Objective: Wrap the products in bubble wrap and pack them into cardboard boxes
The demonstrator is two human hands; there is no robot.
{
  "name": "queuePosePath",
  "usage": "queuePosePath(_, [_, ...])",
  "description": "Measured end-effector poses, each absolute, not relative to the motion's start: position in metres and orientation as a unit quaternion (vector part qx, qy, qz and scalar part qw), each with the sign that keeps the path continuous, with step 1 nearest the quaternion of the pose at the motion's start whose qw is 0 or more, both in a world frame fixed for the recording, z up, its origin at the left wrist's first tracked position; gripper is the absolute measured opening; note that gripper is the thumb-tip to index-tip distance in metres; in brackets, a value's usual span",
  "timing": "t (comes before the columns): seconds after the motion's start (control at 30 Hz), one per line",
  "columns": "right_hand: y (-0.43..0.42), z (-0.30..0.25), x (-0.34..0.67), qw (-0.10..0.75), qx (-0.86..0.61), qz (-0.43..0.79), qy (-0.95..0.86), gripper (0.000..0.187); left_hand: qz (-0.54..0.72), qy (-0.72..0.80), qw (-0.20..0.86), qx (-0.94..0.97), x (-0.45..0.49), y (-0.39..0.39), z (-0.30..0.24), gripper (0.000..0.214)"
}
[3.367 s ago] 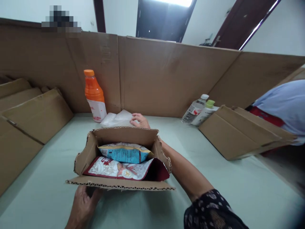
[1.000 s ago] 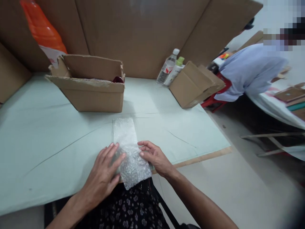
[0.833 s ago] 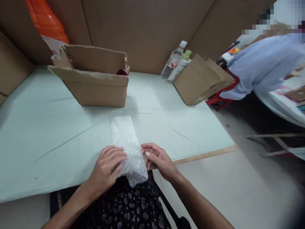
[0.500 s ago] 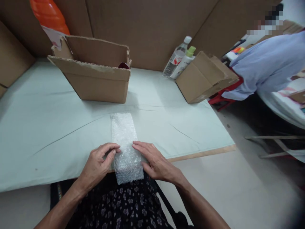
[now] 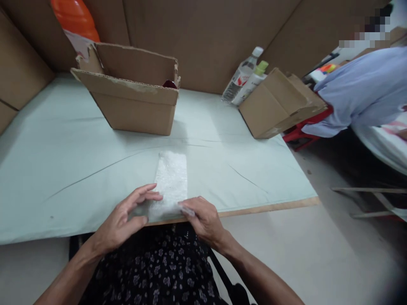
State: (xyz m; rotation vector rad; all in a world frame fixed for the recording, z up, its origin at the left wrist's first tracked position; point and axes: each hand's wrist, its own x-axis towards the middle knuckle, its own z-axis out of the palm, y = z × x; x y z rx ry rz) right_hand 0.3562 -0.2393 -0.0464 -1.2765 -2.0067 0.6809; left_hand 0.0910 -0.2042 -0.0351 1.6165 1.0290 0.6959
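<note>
A strip of bubble wrap lies flat on the pale green table, its near end at the table's front edge. My left hand rests at the strip's near left corner with fingers stretched and slightly curled, fingertips touching the wrap. My right hand pinches the near right corner of the strip, fingers closed on it. Behind the strip stands an open cardboard box with a dark red packet just showing inside.
An orange bottle stands behind the box. Two bottles lean beside a smaller closed cardboard box at the right. Cardboard walls surround the table. A person in a light blue top is at the far right.
The bubble wrap's near end, which hung over the table edge, now lies up on the table. My right hand has shifted to pinch its near right corner; my left fingers have spread.
</note>
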Motion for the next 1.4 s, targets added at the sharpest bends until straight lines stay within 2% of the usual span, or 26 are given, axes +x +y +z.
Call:
queuePosePath(0.07, [-0.229, -0.046, 0.35, 0.339, -0.546, 0.296, -0.707, 0.022, 0.297, 0.449, 0.522, 0.661, 0.092, -0.207, -0.033, 0.068])
queuePosePath(0.13, [-0.222, -0.048, 0.347, 0.328, -0.583, 0.298, -0.681, 0.026, 0.294, 0.505, 0.467, 0.664, 0.102, -0.208, -0.034, 0.064])
queuePosePath(0.33, [-0.228, -0.047, 0.357, 0.354, -0.566, 0.11, -0.736, 0.045, 0.31, 0.54, 0.229, 0.748, 0.135, -0.197, -0.055, 0.045])
queuePosePath(0.43, [-0.235, -0.04, 0.359, 0.297, -0.503, 0.078, -0.808, 0.044, 0.303, 0.517, 0.172, 0.782, 0.134, -0.195, -0.059, 0.039])
queuePosePath(0.53, [-0.232, -0.04, 0.356, 0.231, -0.465, 0.092, -0.85, 0.033, 0.323, 0.499, 0.159, 0.788, 0.127, -0.197, -0.053, 0.034])
queuePosePath(0.63, [-0.224, -0.043, 0.351, 0.253, -0.472, 0.122, -0.836, 0.025, 0.348, 0.456, 0.158, 0.804, 0.122, -0.204, -0.046, 0.041])
queuePosePath(0.73, [-0.218, -0.04, 0.351, 0.273, -0.49, 0.203, -0.803, 0.024, 0.339, 0.405, 0.179, 0.83, 0.122, -0.212, -0.044, 0.039])
queuePosePath(0.83, [-0.218, -0.034, 0.352, 0.276, -0.515, 0.265, -0.767, 0.022, 0.347, 0.424, 0.207, 0.81, 0.124, -0.212, -0.047, 0.036])
queuePosePath(0.97, [-0.226, -0.028, 0.352, 0.329, -0.535, 0.133, -0.767, 0.024, 0.328, 0.474, 0.165, 0.8, 0.131, -0.199, -0.053, 0.034])
queuePosePath(1.1, [-0.23, -0.032, 0.349, 0.253, -0.491, 0.1, -0.828, 0.029, 0.297, 0.483, 0.124, 0.814, 0.135, -0.187, -0.053, 0.035])
queuePosePath(1.17, [-0.226, -0.038, 0.349, 0.227, -0.49, 0.115, -0.834, 0.028, 0.311, 0.494, 0.14, 0.8, 0.134, -0.186, -0.051, 0.034])
queuePosePath(1.23, [-0.221, -0.044, 0.349, 0.255, -0.515, 0.132, -0.808, 0.025, 0.351, 0.532, 0.197, 0.745, 0.131, -0.191, -0.046, 0.037])
queuePosePath(1.4, [-0.217, -0.046, 0.343, 0.333, -0.586, 0.271, -0.688, 0.022, 0.454, 0.581, 0.497, 0.458, 0.132, -0.212, -0.04, 0.064])
